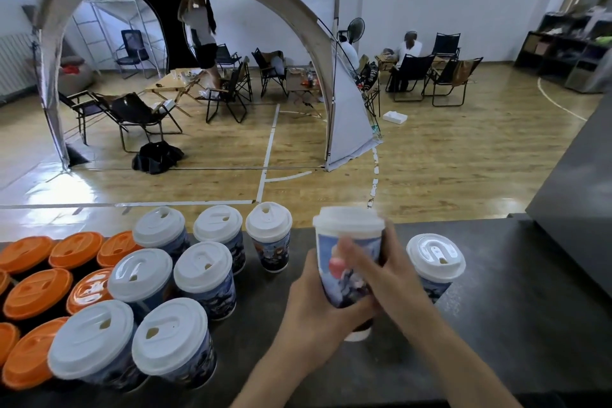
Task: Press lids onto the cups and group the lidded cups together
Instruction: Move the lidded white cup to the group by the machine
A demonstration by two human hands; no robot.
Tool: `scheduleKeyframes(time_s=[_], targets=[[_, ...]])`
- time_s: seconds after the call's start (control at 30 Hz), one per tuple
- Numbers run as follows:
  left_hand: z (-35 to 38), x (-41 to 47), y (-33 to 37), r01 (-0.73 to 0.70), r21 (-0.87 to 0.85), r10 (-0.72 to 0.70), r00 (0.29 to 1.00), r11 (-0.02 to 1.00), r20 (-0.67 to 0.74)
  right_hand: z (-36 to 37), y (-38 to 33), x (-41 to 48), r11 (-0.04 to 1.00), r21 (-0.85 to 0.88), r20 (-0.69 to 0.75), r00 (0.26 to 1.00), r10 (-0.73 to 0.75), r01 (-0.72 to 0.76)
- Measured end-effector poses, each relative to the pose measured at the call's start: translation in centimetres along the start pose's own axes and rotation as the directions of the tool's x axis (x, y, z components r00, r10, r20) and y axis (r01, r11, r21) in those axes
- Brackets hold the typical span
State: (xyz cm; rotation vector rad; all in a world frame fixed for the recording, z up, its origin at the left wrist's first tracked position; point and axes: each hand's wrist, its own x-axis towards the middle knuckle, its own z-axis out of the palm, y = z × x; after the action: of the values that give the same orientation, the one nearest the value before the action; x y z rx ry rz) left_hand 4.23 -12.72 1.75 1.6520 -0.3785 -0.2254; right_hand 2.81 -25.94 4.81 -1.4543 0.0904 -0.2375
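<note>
So I've got one paper cup (pixel 328 250) in both hands, out over the dark tabletop (pixel 503 325), roughly in the middle of my view. My left hand (pixel 311 305) is wrapped round its lower half from the left side, and my right hand (pixel 392 278) is gripping it from the right with the fingers curled across the printed front. Its white lid (pixel 349 220) is already on top. It's all a bit motion-blurred, so I honestly can't tell if the base is touching the tabletop or just above it. Off to my left is the bunch of white-lidded cups (pixel 202 267), seven of them packed close together in loose rows, the nearest two (pixel 170 336) right by the front edge. Further left, touching that bunch, sits a cluster of orange-lidded cups (pixel 38 291). One more white-lidded cup (pixel 435 258) stands on its own to my right, just beside my right hand and well apart from the group. Beyond the tabletop there's a wooden floor (pixel 430 159) with court lines, a big arched tent (pixel 347 116), folding chairs (pixel 228 96) and a few people sitting and standing around.
</note>
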Motion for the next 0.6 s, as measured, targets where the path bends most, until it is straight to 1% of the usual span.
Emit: scheduleKeyframes(time_s=[0.07,0.13,0.17,0.2,0.27,0.33,0.4,0.47,0.53,0.57,0.6], targets=[[-0.5,-0.4,3.2,0.002,-0.059,0.000,0.999,0.998,0.036,0.0,-2.5,0.6,0.994,0.107,-0.074,0.997,-0.022,0.030],[-0.9,-0.6,6.1,0.030,-0.166,-0.022,0.998,0.986,0.052,-0.3,-5.1,1.5,0.977,0.205,-0.079,0.996,-0.047,0.063],[-1.1,-0.5,7.4,0.066,-0.257,-0.048,0.996,0.964,0.074,-0.4,-6.3,2.0,0.969,0.233,-0.059,0.996,-0.071,0.083],[-1.1,-0.4,8.6,0.110,-0.371,-0.071,0.991,0.922,0.117,-0.4,-7.6,2.4,0.963,0.250,-0.037,0.995,-0.097,0.103],[-1.2,-0.2,11.2,0.174,-0.558,-0.056,0.974,0.811,0.221,-0.7,-9.8,3.1,0.958,0.243,0.019,0.987,-0.162,0.153],[-1.2,-0.3,13.4,0.186,-0.657,0.028,0.953,0.730,0.301,-0.6,-12.1,3.5,0.962,0.211,0.079,0.977,-0.196,0.176],[-1.0,0.1,15.1,0.217,-0.709,0.092,0.924,0.671,0.371,-0.6,-14.2,3.7,0.966,0.176,0.104,0.972,-0.211,0.191],[-0.9,0.5,16.2,0.192,-0.732,0.131,0.924,0.654,0.360,-0.5,-16.1,3.7,0.965,0.154,0.118,0.965,-0.233,0.214],[-0.7,0.7,17.2,0.138,-0.731,0.130,0.946,0.669,0.297,-0.4,-17.3,3.8,0.964,0.125,0.147,0.956,-0.252,0.235],[-0.6,0.8,17.5,0.066,-0.702,0.132,0.966,0.709,0.224,-0.4,-17.8,3.8,0.962,0.125,0.155,0.953,-0.259,0.241],[-0.5,0.8,17.6,-0.063,-0.624,0.169,0.979,0.779,0.111,-0.5,-18.1,3.8,0.959,0.121,0.156,0.949,-0.273,0.256]])
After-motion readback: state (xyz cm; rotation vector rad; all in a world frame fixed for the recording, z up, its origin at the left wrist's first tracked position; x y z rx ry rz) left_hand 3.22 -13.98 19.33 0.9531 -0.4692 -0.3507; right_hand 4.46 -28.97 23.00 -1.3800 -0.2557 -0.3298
